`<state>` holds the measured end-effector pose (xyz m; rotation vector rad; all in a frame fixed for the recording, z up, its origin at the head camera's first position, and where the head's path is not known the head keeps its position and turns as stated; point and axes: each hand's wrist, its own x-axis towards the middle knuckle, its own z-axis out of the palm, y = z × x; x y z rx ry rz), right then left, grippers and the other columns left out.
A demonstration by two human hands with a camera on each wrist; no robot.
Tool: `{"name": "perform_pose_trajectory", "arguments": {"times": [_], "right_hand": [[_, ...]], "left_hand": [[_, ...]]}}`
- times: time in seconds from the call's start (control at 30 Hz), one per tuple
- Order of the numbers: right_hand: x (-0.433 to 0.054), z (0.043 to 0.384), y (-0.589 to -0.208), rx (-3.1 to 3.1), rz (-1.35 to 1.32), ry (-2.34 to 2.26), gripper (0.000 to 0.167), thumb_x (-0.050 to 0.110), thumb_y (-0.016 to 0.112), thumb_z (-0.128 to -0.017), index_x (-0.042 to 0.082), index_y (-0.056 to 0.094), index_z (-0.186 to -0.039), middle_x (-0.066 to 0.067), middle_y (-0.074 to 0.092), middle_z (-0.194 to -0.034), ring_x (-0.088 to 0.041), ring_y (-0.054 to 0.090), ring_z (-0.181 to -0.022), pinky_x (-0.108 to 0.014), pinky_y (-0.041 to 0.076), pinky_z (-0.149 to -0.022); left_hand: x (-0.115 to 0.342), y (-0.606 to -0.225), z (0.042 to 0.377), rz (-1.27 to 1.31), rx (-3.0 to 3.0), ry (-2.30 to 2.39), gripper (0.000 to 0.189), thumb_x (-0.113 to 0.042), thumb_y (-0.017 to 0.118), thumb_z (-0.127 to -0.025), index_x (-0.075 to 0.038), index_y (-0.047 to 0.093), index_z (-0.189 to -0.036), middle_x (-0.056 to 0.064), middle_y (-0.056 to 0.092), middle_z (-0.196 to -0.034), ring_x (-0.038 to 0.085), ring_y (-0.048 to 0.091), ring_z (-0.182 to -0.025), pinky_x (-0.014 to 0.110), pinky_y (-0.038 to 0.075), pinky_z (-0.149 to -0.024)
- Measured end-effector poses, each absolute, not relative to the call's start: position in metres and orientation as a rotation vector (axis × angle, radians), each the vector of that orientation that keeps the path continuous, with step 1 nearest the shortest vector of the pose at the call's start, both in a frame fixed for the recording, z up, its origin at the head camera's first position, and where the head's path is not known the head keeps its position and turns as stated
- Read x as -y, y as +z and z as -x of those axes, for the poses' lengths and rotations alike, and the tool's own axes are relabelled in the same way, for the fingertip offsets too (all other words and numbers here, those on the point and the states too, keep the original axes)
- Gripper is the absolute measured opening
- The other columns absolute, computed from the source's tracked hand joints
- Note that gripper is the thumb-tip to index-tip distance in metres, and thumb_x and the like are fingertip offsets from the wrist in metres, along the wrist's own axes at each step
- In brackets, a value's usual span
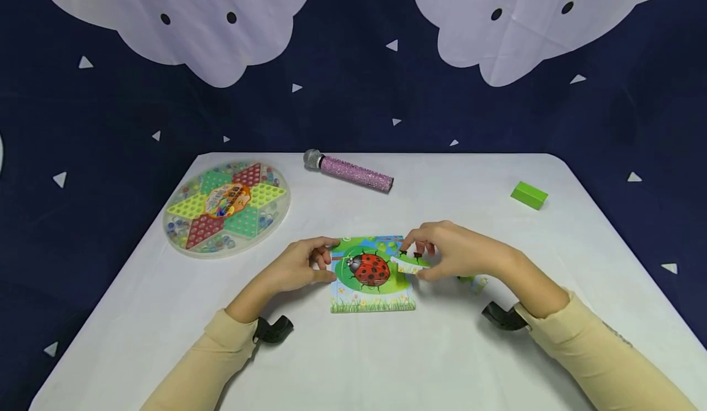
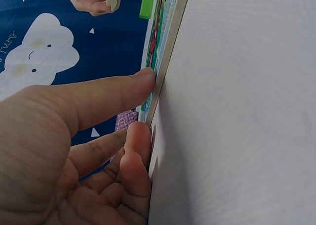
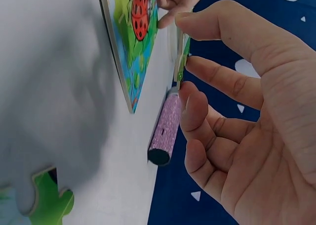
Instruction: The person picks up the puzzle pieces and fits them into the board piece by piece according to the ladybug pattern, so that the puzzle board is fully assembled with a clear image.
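Observation:
A square jigsaw puzzle (image 1: 371, 270) with a red ladybug on a green leaf lies flat on the white table. My left hand (image 1: 296, 267) rests at its left side; thumb and forefinger touch the edge, the other fingers bent. In the left wrist view the thumb (image 2: 118, 94) lies straight against the puzzle's edge. My right hand (image 1: 461, 250) pinches a puzzle piece (image 1: 410, 265), green and pale with small dark marks, tilted above the puzzle's right side. In the right wrist view this piece (image 3: 181, 57) shows edge-on between thumb and fingers, apart from the puzzle.
Loose puzzle pieces (image 1: 476, 283) lie under my right wrist, one green piece (image 3: 52, 198) with a knob. A pink glitter microphone (image 1: 356, 173) lies behind the puzzle. A round Chinese checkers set (image 1: 226, 208) with marbles is back left; a green block (image 1: 529, 195) is back right.

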<state>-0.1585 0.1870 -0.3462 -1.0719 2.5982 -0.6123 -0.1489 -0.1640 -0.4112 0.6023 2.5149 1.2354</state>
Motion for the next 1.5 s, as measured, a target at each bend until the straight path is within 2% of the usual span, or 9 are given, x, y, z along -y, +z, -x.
{"name": "perform_pose_trajectory", "arguments": {"times": [0.47,0.67,0.93,1.17,1.5], "right_hand": [[-0.165,0.139,-0.362,-2.513,1.145,-0.619,0.043,0.026,0.087,-0.085,0.021,0.075,-0.126,0.010,0.063,-0.098,-0.007,0.058,-0.087,-0.028,0.051,-0.082],[-0.154,0.134,-0.367,-2.469,1.185,-0.596,0.046,0.026,0.086,-0.085,0.021,0.075,-0.129,0.011,0.067,-0.106,-0.006,0.059,-0.091,-0.030,0.052,-0.087],[-0.145,0.131,-0.371,-2.444,1.215,-0.584,0.046,0.026,0.087,-0.083,0.022,0.076,-0.127,0.012,0.066,-0.105,-0.005,0.059,-0.092,-0.027,0.053,-0.086],[-0.137,0.130,-0.373,-2.412,1.243,-0.573,0.043,0.027,0.085,-0.082,0.021,0.076,-0.124,0.009,0.064,-0.099,-0.002,0.055,-0.081,-0.024,0.049,-0.078],[-0.130,0.128,-0.377,-2.405,1.261,-0.555,0.042,0.030,0.085,-0.084,0.024,0.075,-0.124,0.010,0.064,-0.106,-0.003,0.056,-0.086,-0.024,0.050,-0.080]], "left_hand": [[0.166,-0.411,0.148,-0.617,-2.513,1.226,0.067,-0.007,0.088,-0.086,0.000,0.061,-0.147,0.004,0.065,-0.100,0.014,0.061,-0.086,0.022,0.044,-0.072],[0.166,-0.411,0.147,-0.603,-2.512,1.225,0.067,-0.008,0.088,-0.087,0.000,0.061,-0.147,0.004,0.065,-0.100,0.014,0.060,-0.087,0.022,0.044,-0.073],[0.164,-0.411,0.149,-0.607,-2.515,1.222,0.068,-0.009,0.088,-0.087,-0.001,0.060,-0.149,0.005,0.066,-0.101,0.014,0.061,-0.087,0.023,0.044,-0.072],[0.163,-0.409,0.150,-0.606,-2.518,1.217,0.067,-0.009,0.088,-0.088,-0.001,0.061,-0.149,0.004,0.066,-0.101,0.014,0.061,-0.086,0.023,0.044,-0.072],[0.164,-0.409,0.150,-0.602,-2.523,1.214,0.067,-0.008,0.088,-0.088,0.000,0.060,-0.149,0.005,0.066,-0.100,0.013,0.060,-0.086,0.023,0.043,-0.071]]}}
